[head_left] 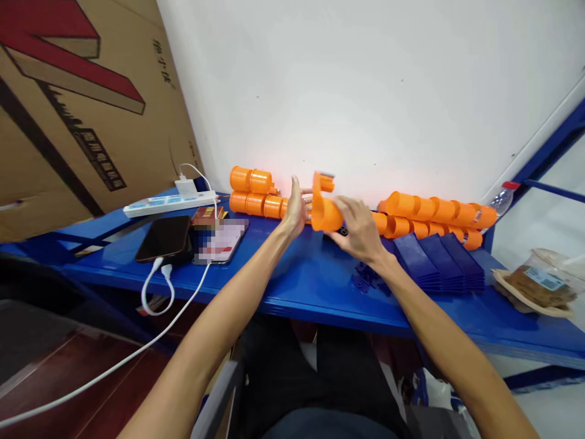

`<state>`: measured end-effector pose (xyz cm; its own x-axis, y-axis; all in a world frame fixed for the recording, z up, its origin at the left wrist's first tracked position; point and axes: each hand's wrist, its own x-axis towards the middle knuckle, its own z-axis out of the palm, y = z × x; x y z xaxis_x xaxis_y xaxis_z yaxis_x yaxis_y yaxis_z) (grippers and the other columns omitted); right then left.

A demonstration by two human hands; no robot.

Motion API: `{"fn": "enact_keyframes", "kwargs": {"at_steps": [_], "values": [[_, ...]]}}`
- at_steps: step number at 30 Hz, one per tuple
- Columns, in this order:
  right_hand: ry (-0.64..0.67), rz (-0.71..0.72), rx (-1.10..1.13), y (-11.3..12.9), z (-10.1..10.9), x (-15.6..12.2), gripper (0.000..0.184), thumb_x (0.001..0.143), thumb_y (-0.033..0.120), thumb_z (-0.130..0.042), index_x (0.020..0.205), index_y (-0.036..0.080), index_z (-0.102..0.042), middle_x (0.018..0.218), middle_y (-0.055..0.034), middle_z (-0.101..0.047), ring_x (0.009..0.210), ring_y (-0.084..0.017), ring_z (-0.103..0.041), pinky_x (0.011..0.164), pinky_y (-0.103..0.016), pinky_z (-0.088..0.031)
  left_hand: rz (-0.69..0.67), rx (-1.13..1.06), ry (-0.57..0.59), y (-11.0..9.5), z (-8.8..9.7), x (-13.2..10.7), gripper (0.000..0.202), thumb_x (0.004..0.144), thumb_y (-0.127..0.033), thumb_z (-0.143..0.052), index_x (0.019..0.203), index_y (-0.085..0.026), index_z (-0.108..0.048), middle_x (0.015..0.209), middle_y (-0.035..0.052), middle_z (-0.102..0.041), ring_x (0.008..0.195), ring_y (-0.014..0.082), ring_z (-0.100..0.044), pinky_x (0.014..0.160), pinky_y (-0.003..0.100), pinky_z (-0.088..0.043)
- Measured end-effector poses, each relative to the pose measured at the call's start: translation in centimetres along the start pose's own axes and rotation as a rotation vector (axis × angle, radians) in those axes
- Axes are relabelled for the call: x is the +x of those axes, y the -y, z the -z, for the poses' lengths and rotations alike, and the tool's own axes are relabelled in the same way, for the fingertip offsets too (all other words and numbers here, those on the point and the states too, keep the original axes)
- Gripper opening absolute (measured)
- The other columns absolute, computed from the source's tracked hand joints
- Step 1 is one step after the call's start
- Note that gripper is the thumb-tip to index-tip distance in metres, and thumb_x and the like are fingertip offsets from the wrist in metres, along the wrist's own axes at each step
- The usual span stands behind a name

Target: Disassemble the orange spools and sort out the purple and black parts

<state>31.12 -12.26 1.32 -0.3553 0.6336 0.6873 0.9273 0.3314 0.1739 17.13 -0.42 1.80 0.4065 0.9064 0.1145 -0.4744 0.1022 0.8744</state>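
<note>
My right hand (359, 228) is wrapped around an orange plastic cup-shaped part (325, 213) with a raised arm on its top, holding it above the blue table (292, 286). My left hand (296, 210) is beside it on the left, thumb up and fingers stretched out, partly hidden; it appears to hold nothing. Behind my left hand, orange cups (256, 203) lie in two stacked rows along the wall. More orange cups (423, 208) line the wall to the right of my right hand. Near my right wrist lie small dark blue pieces (368, 277) and stacks of flat blue plates (423, 262).
On the left are a black phone (164, 239), a second phone (228, 241), a white power strip (171, 202) with cables, and a large cardboard box (91, 122). At the right are a food container (542, 280) and a clear bottle (503, 198) with a red cap.
</note>
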Motion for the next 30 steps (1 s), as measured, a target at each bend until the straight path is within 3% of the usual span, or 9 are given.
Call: {"fn": "enact_keyframes", "kwargs": {"at_steps": [2, 4, 7, 10, 13, 19, 25, 30], "values": [[-0.158, -0.081, 0.015, -1.8, 0.1, 0.7, 0.069, 0.089, 0.039, -0.068, 0.154, 0.026, -0.049, 0.143, -0.0147, -0.061, 0.128, -0.041, -0.052, 0.108, -0.063, -0.044, -0.156, 0.314, -0.094, -0.3, -0.3, -0.7, 0.054, 0.099, -0.072, -0.042, 0.093, -0.020, -0.056, 0.071, 0.0037, -0.064, 0.067, 0.0207, -0.069, 0.062, 0.030, -0.053], [-0.246, -0.160, 0.035, -3.9, -0.1, 2.2, 0.072, 0.088, 0.046, -0.069, 0.154, 0.026, -0.049, 0.141, -0.0143, -0.061, 0.127, -0.040, -0.053, 0.107, -0.063, -0.044, -0.383, 0.706, -0.109, -0.2, -0.6, -1.5, 0.041, 0.101, -0.057, -0.050, 0.084, -0.020, -0.057, 0.073, 0.0058, -0.066, 0.073, 0.0229, -0.071, 0.069, 0.032, -0.052], [-0.198, -0.265, 0.108, -6.4, -1.3, 6.0, 0.073, 0.082, 0.051, -0.074, 0.146, 0.023, -0.056, 0.137, -0.0149, -0.064, 0.122, -0.037, -0.055, 0.102, -0.057, -0.047, -0.679, 1.249, 0.075, 0.5, -1.0, -2.5, 0.033, 0.099, -0.042, -0.055, 0.075, -0.020, -0.061, 0.073, 0.0092, -0.070, 0.077, 0.0259, -0.071, 0.073, 0.034, -0.049], [0.006, -0.331, 0.270, -7.0, -3.3, 10.8, 0.067, 0.072, 0.051, -0.083, 0.128, 0.018, -0.068, 0.120, -0.0119, -0.072, 0.107, -0.030, -0.061, 0.093, -0.043, -0.050, -0.760, 1.522, 0.330, 1.3, -1.3, -3.1, 0.034, 0.102, -0.040, -0.050, 0.084, -0.018, -0.069, 0.080, 0.0113, -0.076, 0.077, 0.0268, -0.072, 0.072, 0.035, -0.047], [0.228, -0.321, 0.437, -6.0, -5.6, 15.2, 0.056, 0.069, 0.048, -0.085, 0.112, 0.015, -0.073, 0.101, -0.0059, -0.074, 0.091, -0.022, -0.061, 0.081, -0.033, -0.048, -0.760, 1.622, 0.469, 1.6, -1.4, -3.4, 0.039, 0.105, -0.041, -0.046, 0.092, -0.016, -0.072, 0.085, 0.0127, -0.078, 0.079, 0.0280, -0.074, 0.072, 0.036, -0.047], [0.440, -0.389, 0.535, -3.3, -8.5, 19.7, 0.035, 0.068, 0.030, -0.085, 0.098, 0.015, -0.074, 0.088, -0.0032, -0.071, 0.077, -0.017, -0.060, 0.067, -0.028, -0.046, -0.692, 1.649, 0.526, 1.2, -1.5, -3.5, 0.040, 0.105, -0.040, -0.046, 0.099, -0.013, -0.076, 0.094, 0.0175, -0.079, 0.089, 0.0336, -0.076, 0.073, 0.038, -0.049], [0.452, -0.487, 0.527, -2.9, -10.5, 20.5, 0.052, 0.061, 0.030, -0.095, 0.106, 0.014, -0.072, 0.098, -0.0088, -0.074, 0.081, -0.020, -0.065, 0.068, -0.030, -0.053, -0.683, 1.643, 0.532, 1.7, -1.1, -2.7, 0.047, 0.103, -0.044, -0.046, 0.099, -0.012, -0.079, 0.099, 0.0215, -0.079, 0.094, 0.0373, -0.076, 0.078, 0.042, -0.052], [0.469, -0.477, 0.590, -2.9, -11.0, 20.8, 0.052, 0.068, 0.024, -0.090, 0.114, 0.010, -0.070, 0.113, -0.0150, -0.074, 0.085, -0.019, -0.067, 0.070, -0.029, -0.055, -0.713, 1.624, 0.510, 1.9, -0.6, -2.0, 0.045, 0.102, -0.042, -0.047, 0.100, -0.012, -0.080, 0.101, 0.0215, -0.079, 0.093, 0.0370, -0.076, 0.079, 0.044, -0.052]]}}
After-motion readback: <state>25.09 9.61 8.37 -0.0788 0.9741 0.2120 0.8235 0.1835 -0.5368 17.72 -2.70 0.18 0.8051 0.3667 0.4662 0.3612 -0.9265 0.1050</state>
